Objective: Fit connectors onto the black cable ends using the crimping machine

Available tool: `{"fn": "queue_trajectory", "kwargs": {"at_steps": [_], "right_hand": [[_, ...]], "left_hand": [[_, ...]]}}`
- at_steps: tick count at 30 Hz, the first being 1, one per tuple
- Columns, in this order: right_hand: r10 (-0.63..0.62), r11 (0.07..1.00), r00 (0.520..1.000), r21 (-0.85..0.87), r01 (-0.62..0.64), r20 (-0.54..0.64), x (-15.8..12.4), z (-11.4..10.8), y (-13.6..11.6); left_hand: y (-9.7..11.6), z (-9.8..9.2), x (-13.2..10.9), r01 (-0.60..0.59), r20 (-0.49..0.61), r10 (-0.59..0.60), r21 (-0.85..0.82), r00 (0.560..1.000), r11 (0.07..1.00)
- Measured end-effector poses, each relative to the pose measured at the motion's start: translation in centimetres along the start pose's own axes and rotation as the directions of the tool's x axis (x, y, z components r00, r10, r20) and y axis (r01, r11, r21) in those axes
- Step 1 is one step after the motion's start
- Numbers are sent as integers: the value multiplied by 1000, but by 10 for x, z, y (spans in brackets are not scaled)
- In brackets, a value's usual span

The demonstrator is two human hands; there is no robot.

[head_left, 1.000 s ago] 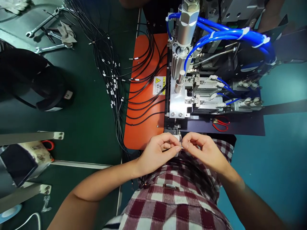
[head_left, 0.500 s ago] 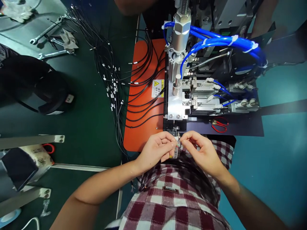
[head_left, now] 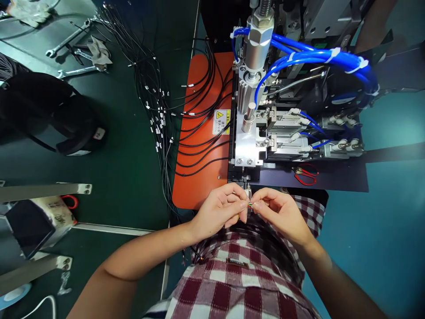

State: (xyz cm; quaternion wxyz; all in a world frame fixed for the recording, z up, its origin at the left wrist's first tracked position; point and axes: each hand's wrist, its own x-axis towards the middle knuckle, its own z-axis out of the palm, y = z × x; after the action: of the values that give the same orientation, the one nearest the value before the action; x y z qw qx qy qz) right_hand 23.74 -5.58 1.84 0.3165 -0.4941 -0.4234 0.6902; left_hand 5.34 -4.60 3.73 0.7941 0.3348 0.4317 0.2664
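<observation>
One green bench mat (head_left: 126,168) carried the whole station. At its far side stood a pneumatic press (head_left: 254,141) fed by blue hoses (head_left: 312,55). An orange plate (head_left: 195,186) lay just left of the press, with loops of black cables (head_left: 199,133) across it and more of them spilling onto the mat. Red-handled snips (head_left: 303,173) lay on the dark base right of the press. Directly below the press nose, near the person's checked shirt (head_left: 239,274), the left hand (head_left: 217,210) and the right hand (head_left: 282,212) met fingertip to fingertip. Both were closed in a pinch on a cable end (head_left: 249,204), which appeared to show coloured conductors; the detail was too small to confirm.
</observation>
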Motion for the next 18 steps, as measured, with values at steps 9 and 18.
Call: {"fn": "queue_trajectory", "kwargs": {"at_steps": [9, 18], "right_hand": [[118, 980, 982, 141, -138, 147, 4, -4, 0], [-78, 984, 977, -142, 107, 197, 5, -7, -10]], "left_hand": [[-1, 0, 0, -12, 16, 12, 6, 1000, 1000], [-1, -1, -5, 10, 57, -14, 77, 998, 997]]}}
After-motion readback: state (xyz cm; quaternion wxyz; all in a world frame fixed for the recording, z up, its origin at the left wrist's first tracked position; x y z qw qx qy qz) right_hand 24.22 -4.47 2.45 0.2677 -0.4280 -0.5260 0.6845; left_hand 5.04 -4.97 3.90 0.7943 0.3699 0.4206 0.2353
